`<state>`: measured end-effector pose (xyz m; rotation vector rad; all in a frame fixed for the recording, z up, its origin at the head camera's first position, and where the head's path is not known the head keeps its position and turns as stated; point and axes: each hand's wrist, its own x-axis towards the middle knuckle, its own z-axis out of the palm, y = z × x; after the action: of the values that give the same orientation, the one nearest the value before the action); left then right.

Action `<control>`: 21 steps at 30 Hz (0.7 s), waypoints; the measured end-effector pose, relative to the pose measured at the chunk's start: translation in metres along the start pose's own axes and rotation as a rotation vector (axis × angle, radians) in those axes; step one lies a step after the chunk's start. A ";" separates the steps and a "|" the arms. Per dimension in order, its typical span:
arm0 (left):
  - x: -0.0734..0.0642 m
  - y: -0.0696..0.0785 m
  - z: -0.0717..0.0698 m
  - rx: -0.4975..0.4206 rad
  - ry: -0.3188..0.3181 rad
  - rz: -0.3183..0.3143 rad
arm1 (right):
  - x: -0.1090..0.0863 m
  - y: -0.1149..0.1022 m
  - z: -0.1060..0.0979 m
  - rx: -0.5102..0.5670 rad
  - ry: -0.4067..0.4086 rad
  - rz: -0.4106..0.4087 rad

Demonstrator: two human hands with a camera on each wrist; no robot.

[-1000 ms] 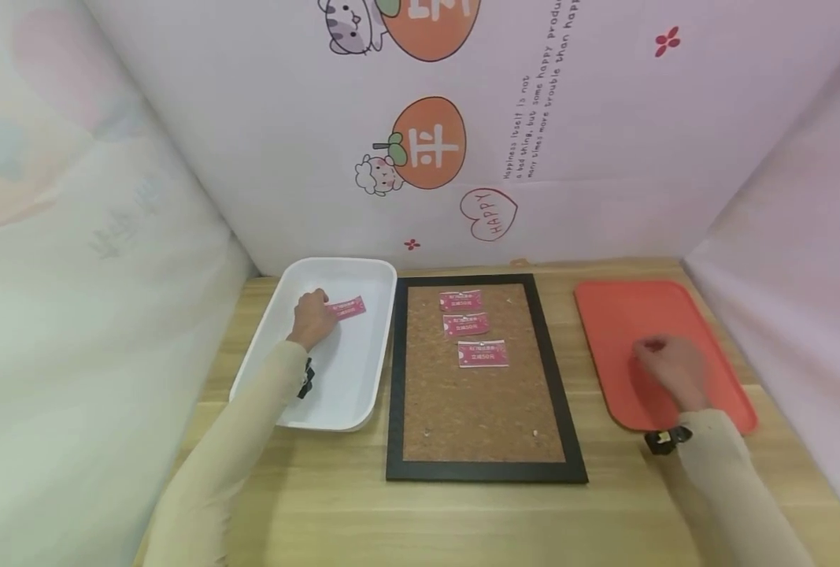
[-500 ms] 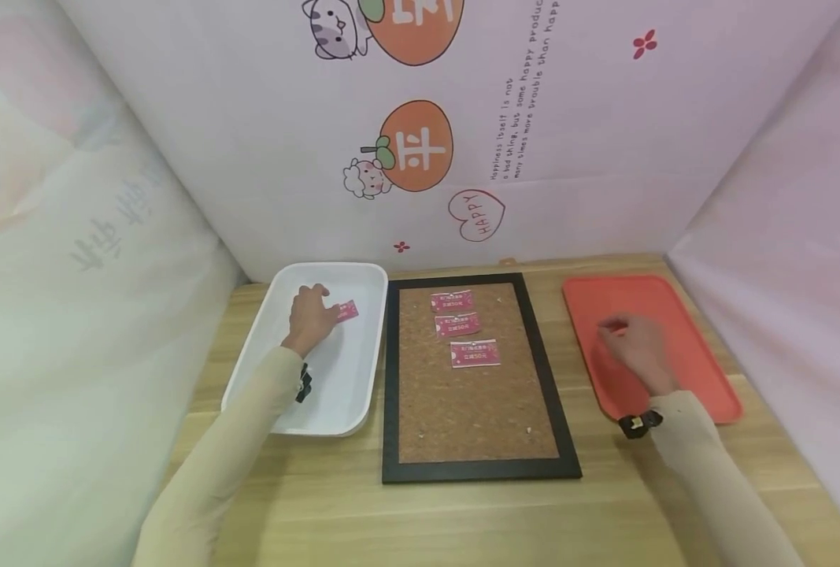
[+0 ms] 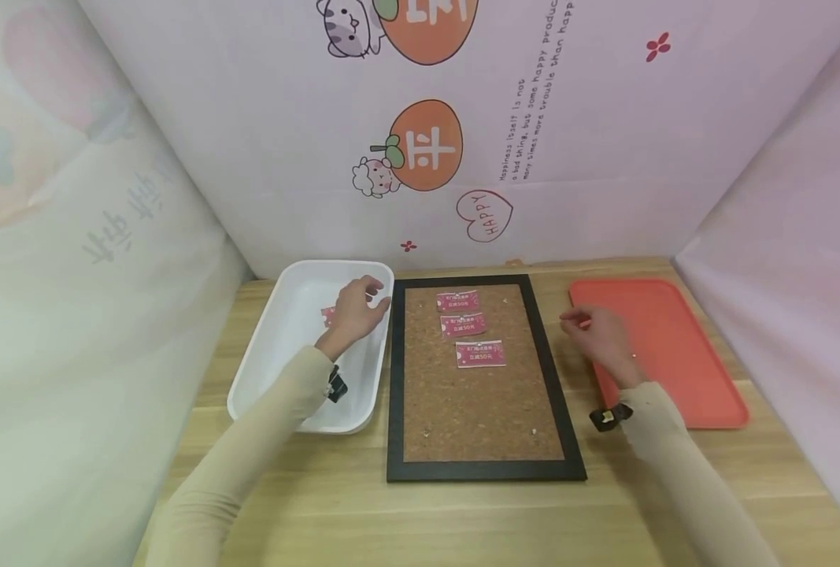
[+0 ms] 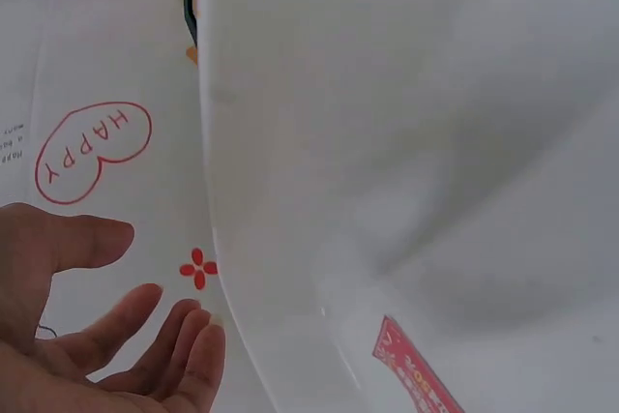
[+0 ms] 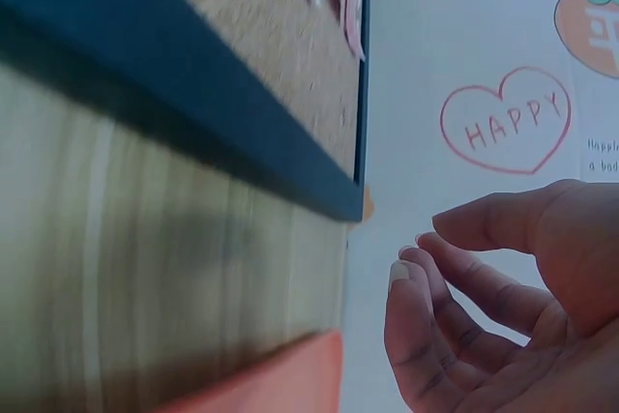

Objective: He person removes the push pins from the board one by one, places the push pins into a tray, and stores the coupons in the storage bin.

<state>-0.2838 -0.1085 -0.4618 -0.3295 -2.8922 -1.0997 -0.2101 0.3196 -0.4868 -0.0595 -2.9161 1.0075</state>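
My left hand point(image 3: 356, 311) is over the right side of the white tray point(image 3: 257, 354), fingers loosely bent, thumb apart, nothing between them in the left wrist view. In that tray a pink printed coupon point(image 4: 416, 365) lies flat, partly hidden behind the hand in the head view. My right hand point(image 3: 600, 335) hovers at the left edge of the red tray point(image 3: 682, 346). Its thumb and index fingertips point(image 5: 455, 224) come close together; I cannot tell whether something tiny sits between them. Three pink coupons point(image 3: 480, 354) hang on the black-framed corkboard point(image 3: 483, 409) between the trays.
A tiny pale dot point(image 3: 634, 356) shows on the red tray beside my right wrist. Small pins point(image 3: 534, 431) stand near the corkboard's corners. Printed white sheeting point(image 3: 590, 157) rises behind and on both sides of the wooden table point(image 3: 420, 520).
My left hand has moved right, away from the coupon in the white tray, which stays behind. My right hand has moved left from the red tray's middle to its left edge.
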 end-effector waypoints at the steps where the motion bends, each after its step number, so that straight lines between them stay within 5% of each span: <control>1: 0.000 0.003 0.002 -0.004 -0.011 0.008 | 0.001 -0.002 0.002 -0.004 0.001 -0.005; 14: 0.000 0.034 0.026 -0.047 -0.079 0.083 | 0.005 -0.025 0.024 0.099 0.000 -0.116; 21: -0.003 0.044 0.039 -0.075 -0.134 0.069 | 0.007 -0.031 0.035 0.200 -0.052 -0.080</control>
<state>-0.2694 -0.0512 -0.4626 -0.5209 -2.9332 -1.2224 -0.2194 0.2739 -0.4943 0.0925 -2.8191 1.2989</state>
